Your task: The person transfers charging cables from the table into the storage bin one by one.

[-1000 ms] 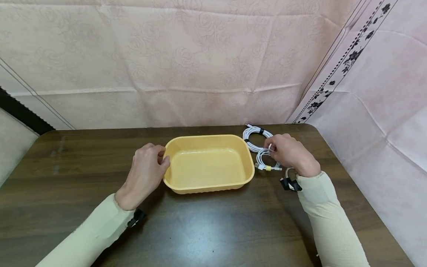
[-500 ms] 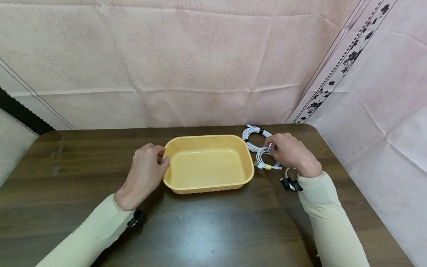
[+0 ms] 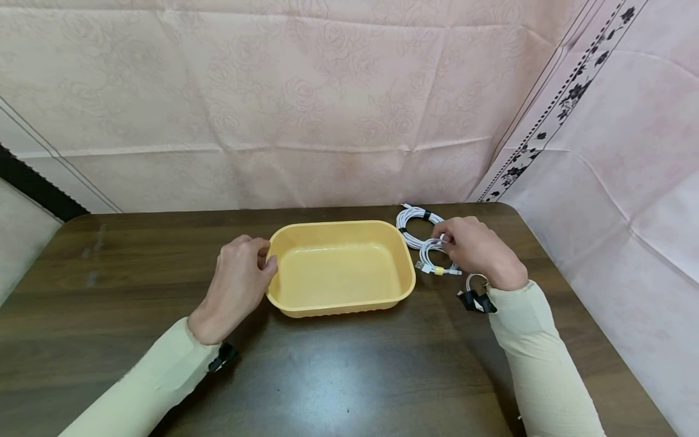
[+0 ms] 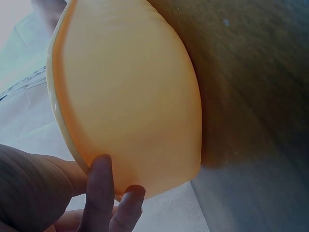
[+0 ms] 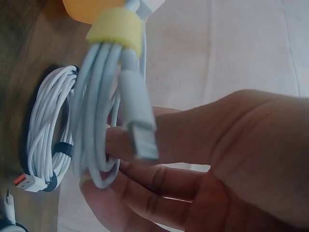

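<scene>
Pinched in right hand (image 3: 475, 249): smaller white coil (image 5: 99, 96), yellow tie (image 5: 116, 31). Left of that hand, slightly beyond, on bench (image 3: 338, 376): larger white coil (image 5: 46, 111). Pinched by rim in left hand (image 3: 237, 285), rightward: yellow tray (image 3: 341, 276). Advisable: grip across all strands, clearance from larger white coil, tray steady.
</scene>
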`<state>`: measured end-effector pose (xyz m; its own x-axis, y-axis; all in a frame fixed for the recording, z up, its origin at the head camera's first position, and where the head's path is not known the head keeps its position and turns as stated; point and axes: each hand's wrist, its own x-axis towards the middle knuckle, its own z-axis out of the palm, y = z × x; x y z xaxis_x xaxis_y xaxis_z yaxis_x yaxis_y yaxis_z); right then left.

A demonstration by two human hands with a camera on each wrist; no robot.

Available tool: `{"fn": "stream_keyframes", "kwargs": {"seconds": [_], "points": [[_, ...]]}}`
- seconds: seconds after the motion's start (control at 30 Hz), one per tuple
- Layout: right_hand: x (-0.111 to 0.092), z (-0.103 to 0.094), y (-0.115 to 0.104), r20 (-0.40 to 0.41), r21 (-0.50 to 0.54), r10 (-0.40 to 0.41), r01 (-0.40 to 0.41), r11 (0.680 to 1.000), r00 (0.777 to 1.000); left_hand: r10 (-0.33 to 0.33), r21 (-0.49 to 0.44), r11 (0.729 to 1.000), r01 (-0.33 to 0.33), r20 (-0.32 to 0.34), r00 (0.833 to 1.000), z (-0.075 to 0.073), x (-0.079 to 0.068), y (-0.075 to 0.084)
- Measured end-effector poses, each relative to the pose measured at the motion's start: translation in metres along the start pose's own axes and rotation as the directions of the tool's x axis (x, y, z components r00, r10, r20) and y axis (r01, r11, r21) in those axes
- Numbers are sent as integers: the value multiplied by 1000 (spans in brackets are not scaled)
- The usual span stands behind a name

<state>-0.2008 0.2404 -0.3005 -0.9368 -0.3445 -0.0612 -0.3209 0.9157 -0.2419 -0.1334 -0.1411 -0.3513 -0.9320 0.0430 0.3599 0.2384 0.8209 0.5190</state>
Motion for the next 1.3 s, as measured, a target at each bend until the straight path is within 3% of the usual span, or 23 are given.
{"fn": "stream_keyframes", "kwargs": {"seconds": [0.7,1.3], "points": [[1,-3,0,-47,52,-13,16,999,999,6,-4,1000,-6,-4,1000,1,-1,0],[0,-1,-4,-123,31,-85,89,996,989,17,-1,1000,-17,-14,1000,1,-1,-1]]}}
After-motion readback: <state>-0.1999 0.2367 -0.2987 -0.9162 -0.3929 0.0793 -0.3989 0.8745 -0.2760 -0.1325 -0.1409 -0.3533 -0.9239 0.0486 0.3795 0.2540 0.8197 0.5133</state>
